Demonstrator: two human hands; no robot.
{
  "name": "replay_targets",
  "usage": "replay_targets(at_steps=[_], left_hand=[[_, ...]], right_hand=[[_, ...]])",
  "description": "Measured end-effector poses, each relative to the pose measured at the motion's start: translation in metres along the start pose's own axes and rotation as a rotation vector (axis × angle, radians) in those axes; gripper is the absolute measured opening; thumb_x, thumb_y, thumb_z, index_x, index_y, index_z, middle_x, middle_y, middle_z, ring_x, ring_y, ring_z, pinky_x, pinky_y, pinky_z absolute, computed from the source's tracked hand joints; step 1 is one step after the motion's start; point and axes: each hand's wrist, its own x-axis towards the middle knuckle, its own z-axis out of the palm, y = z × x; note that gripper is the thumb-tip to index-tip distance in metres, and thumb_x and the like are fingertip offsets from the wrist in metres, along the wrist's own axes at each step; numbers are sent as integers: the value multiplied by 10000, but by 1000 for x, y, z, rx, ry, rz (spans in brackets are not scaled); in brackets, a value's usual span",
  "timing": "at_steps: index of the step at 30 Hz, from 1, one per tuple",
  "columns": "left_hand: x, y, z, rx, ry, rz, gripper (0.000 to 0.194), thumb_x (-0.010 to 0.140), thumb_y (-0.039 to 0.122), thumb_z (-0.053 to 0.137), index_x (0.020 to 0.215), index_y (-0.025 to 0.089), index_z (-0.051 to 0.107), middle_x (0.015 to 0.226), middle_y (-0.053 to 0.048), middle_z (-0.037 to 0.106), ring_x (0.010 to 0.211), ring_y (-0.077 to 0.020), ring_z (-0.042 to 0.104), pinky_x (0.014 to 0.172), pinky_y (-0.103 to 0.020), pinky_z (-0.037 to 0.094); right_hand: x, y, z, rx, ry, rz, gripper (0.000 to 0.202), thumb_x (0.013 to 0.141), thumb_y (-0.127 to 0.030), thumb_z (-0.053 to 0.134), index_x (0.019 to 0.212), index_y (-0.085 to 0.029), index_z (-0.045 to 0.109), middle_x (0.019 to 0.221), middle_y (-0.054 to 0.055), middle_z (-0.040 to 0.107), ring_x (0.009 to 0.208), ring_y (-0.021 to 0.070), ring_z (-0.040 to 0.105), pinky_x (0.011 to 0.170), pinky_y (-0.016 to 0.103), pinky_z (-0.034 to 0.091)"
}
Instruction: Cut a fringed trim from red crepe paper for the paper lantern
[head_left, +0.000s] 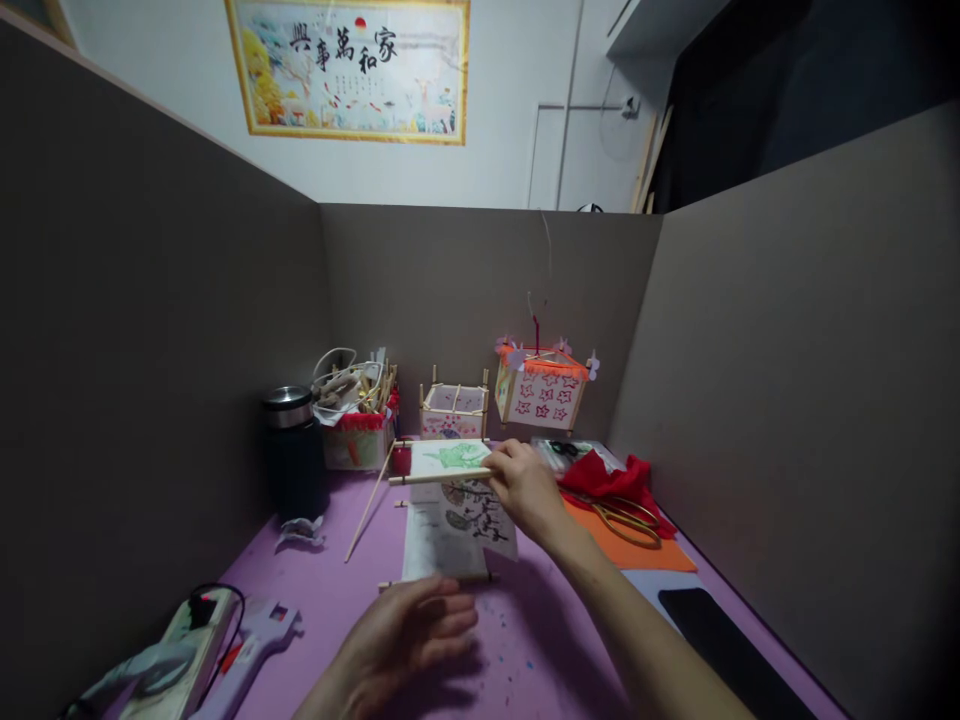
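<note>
My right hand [527,485] pinches the right end of a small stick-framed paper panel [450,457] that carries a green drawing. The panel is raised above the table. Below it lies a second white paper panel [442,545] with thin sticks at its edges, beside a sheet bearing a dark branch drawing [484,515]. My left hand [412,635] is open, fingers stretched to the right, just in front of the lower panel's near stick. It holds nothing. A thin stick [367,505] leans to the left of the panels.
At the left stand a dark thermos [295,460] and a box of sticks [360,440]. A glue gun [259,640] and power strip [180,655] lie front left. A stick frame [454,410] and hanging lantern [544,392] are behind. Scissors [630,520], red cloth [611,478] and a phone [727,640] lie right.
</note>
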Motion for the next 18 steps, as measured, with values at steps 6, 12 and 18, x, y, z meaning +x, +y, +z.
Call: replay_targets(at_steps=[6,12,18], left_hand=[[21,31,-4,334,284,546,620,627,425,746,1133,136,534,1157,-151,610,980,-235,634,760,-334,542],[29,39,18,306,251,795,899,676,332,726,1398,289,193,1126,-64,600,891,-176,659,779,-332,535],[28,51,16,267,238,802,433,757,416,645,1095,159,562,696,8,650,671,-152,661,679,-304,551]], right_hand=[[-9,2,4,97,6,3,189,767,-63,602,842,-206,698,898,52,603,860,190,543,738,294,443],[-22,5,10,248,36,1,277,746,-35,534,916,-191,688,958,78,560,916,206,546,806,340,474],[-43,16,21,505,124,397,395,654,-116,574,1035,-206,634,1219,100,496,1132,258,499,925,405,445]])
